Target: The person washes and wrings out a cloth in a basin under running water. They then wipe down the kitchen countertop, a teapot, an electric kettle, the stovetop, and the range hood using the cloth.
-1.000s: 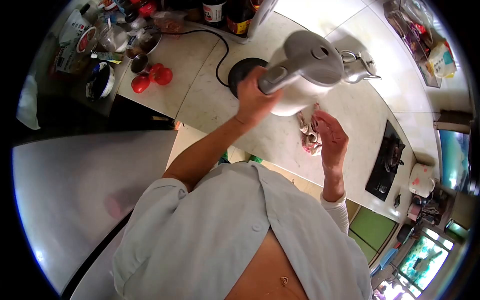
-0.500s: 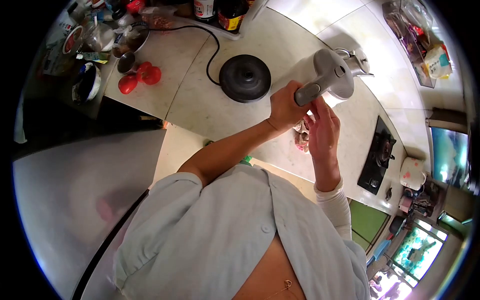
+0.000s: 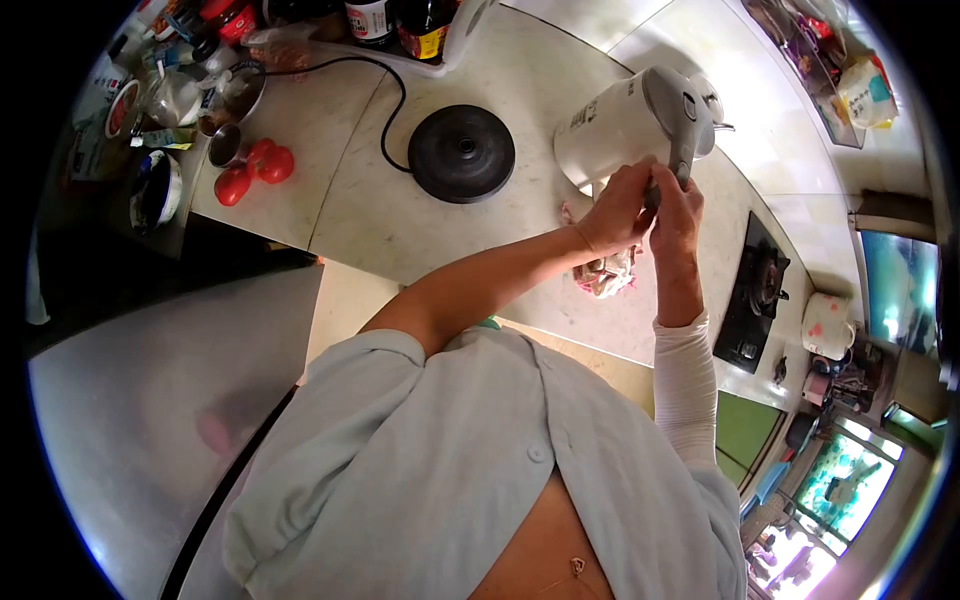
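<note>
Over the right part of the counter (image 3: 350, 225), a white kettle (image 3: 610, 130) with a grey lid and handle is tilted on its side. My left hand (image 3: 620, 212) and my right hand (image 3: 678, 212) are both closed round its grey handle, with the fingers close together. Below the kettle a crumpled cloth (image 3: 605, 275) lies on the counter. The round black kettle base (image 3: 462, 153) stands to the left with its cord attached. Behind the kettle a small metal pot (image 3: 708, 98) is mostly hidden.
Tomatoes (image 3: 268, 160) and a metal cup (image 3: 228, 145) are at the left. Bottles (image 3: 422, 28) stand in a tray at the back. A black stove (image 3: 755, 295) is at the right, with a patterned pot (image 3: 827, 325) beyond it.
The kettle has moved right from above its base and turned onto its side. My left hand has travelled right with it, and my right hand has come up and closed on the handle.
</note>
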A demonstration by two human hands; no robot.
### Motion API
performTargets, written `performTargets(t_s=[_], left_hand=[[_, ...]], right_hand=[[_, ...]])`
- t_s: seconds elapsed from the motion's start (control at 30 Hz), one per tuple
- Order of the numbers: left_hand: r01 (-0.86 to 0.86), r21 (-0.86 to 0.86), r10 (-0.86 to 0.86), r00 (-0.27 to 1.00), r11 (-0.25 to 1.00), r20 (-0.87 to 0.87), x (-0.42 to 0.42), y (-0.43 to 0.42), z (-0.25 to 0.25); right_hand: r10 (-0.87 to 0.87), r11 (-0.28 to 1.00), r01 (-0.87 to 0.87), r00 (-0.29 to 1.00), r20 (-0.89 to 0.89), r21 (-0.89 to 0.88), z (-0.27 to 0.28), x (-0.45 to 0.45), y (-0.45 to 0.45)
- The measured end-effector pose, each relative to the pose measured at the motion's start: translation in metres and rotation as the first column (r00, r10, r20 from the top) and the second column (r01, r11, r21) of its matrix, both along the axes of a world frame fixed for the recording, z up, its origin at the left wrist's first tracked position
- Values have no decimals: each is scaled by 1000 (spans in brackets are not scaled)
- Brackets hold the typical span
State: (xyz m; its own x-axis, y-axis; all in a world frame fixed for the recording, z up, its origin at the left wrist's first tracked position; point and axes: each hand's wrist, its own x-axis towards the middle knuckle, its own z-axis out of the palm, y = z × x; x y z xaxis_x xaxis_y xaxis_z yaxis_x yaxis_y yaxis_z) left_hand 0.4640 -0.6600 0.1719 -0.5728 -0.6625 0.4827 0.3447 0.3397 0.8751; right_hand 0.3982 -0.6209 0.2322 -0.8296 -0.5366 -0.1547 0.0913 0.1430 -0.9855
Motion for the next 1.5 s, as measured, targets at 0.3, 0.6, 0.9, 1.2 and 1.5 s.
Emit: performTargets(t_s=[0.3,0.6,0.9,1.2,1.5], left_hand=[[70,-384,-14,989,921,146,33,-15,-30],[-111,-451,323,845,886,427,176,-104,-59],[13,-485,412,505,875,758,203,-153,-92],[-59,-391,382,380,919,842,193,-136,-99],[-108,-413,418,424,904,803,194,-134,-97]], right_hand=[[135,991,-135,970,-203,18,-23,-83,16],[195,971,-70,793,-577,231,-28,-109,40],[749,629,25,248,-615,777,-123,32,81],[629,776,-449,506,-590,443,-77,23,-78],[727,565,-427,-147,-671,706,-130,58,-174]])
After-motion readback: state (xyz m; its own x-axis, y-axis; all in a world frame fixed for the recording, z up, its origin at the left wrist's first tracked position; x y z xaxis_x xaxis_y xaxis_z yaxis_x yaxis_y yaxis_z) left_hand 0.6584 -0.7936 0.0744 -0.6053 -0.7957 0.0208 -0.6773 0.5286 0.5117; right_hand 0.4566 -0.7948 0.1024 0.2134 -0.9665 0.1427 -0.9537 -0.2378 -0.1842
